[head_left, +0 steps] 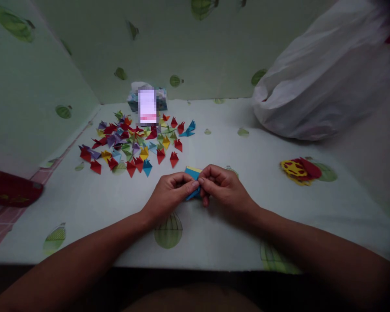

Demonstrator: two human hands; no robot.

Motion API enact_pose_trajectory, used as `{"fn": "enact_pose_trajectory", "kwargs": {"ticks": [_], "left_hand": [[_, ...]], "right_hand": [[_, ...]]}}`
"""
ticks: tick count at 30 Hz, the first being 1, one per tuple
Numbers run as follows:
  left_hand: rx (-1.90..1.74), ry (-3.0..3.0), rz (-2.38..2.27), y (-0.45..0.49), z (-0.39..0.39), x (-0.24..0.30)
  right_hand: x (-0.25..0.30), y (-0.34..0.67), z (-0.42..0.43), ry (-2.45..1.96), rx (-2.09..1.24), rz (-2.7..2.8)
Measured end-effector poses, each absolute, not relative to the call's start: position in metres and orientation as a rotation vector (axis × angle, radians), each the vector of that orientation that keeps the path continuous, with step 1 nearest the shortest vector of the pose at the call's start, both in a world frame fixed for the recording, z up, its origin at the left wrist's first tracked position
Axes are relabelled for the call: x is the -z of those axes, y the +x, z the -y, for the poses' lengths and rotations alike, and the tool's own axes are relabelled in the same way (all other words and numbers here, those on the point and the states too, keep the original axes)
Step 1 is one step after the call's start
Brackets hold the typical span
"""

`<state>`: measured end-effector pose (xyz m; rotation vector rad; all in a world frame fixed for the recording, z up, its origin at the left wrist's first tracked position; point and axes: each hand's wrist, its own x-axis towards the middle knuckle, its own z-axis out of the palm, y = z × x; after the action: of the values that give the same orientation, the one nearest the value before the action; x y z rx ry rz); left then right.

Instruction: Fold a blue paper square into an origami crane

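A small piece of blue folded paper (192,173) with a yellow strip along its far edge is pinched between my hands, low over the table. My left hand (172,190) has its thumb and fingers closed on the left side of the paper. On the right side, my right hand (225,187) presses thumb against forefinger, with the other fingers curled under. Fingers cover much of the fold, so its exact shape is hidden. Beyond my left hand lies a spread of small folded paper cranes (138,164) in red, blue, yellow, green and purple.
Behind the cranes, a blurred-out lit phone screen (147,104) stands against a tissue box (163,98). A bulky white plastic bag (305,86) sits at the back right. Red and yellow cut-out pieces (295,170) lie at right; a red object (13,188) is at the left edge.
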<state>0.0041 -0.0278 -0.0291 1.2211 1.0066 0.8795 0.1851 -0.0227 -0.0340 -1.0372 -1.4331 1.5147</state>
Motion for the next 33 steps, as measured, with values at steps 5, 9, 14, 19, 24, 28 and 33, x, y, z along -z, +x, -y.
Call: {"fn": "enact_pose_trajectory", "kwargs": {"ticks": [5, 9, 14, 19, 24, 28, 33], "left_hand": [[-0.881, 1.219, -0.994, 0.0037, 0.0277, 0.0287], [-0.859, 1.222, -0.986, 0.0035, 0.0276, 0.0304], [-0.803, 1.255, -0.968, 0.0032, 0.0279, 0.0294], [-0.787, 1.257, -0.94, 0.0027, 0.0275, 0.0287], [-0.779, 1.218, -0.953, 0.0026, 0.0263, 0.032], [-0.896, 1.182, -1.02, 0.0043, 0.0261, 0.031], [-1.061, 1.16, -1.121, 0.0066, 0.0271, 0.0261]], "right_hand": [[0.0317, 0.1861, 0.0234, -1.009, -1.539, 1.433], [0.0317, 0.187, 0.0218, -0.981, -1.592, 1.418], [0.0314, 0.1873, 0.0201, -1.036, -1.588, 1.436], [0.0286, 0.1873, 0.0203, -1.062, -1.531, 1.47], [0.0299, 0.1866, 0.0205, -1.05, -1.541, 1.461], [0.0313, 0.1867, 0.0204, -0.998, -1.543, 1.407], [0.0317, 0.1853, 0.0236, -1.0, -1.642, 1.376]]}}
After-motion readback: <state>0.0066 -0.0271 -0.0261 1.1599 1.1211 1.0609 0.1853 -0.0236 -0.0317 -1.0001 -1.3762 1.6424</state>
